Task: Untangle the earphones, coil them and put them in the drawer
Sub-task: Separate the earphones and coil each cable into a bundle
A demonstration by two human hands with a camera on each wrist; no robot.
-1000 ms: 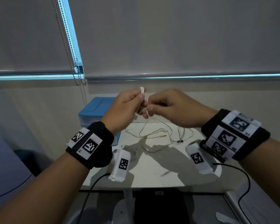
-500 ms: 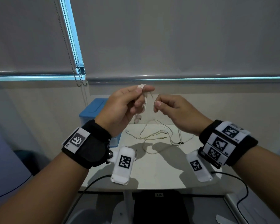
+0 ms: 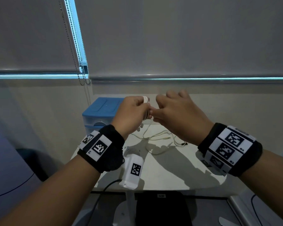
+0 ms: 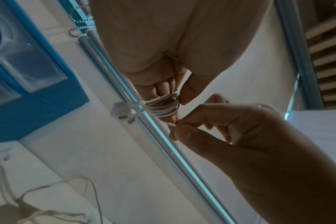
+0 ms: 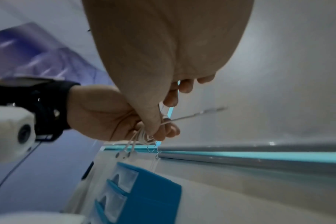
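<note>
Both hands are raised above a small white bench (image 3: 170, 173) pushed up against a pale wall. The left hand (image 3: 131, 115) is curled, with several turns of white earphones (image 4: 163, 108) wound round its fingers and the thumb pressing on the bundle. From the left wrist view two earbuds dangle just off the coil. The right hand (image 3: 178, 116) sits right beside the left, thumb and forefinger pinching a run of the cable close to the coil, the other fingers loosely bent.

The rest of the cable drops from the hands to the bench top, where it lies in loose loops (image 3: 160, 141) near the middle, casting soft shadows. A second pair of loops and another earbud show on the white surface in the left wrist view.

At the back left corner of the bench stands a blue drawer unit (image 3: 100, 115) with clear fronted drawers; from the right wrist view three drawer fronts are stacked one above another, all pushed in.

Behind it all, two grey roller blinds (image 3: 170, 38) are pulled down, with a thin strip of bluish daylight along their bottom bars and a bead chain (image 3: 82, 72) hanging in the gap between them. A dark chair (image 3: 162, 209) sits tucked below the bench's near edge. The room is dim.
</note>
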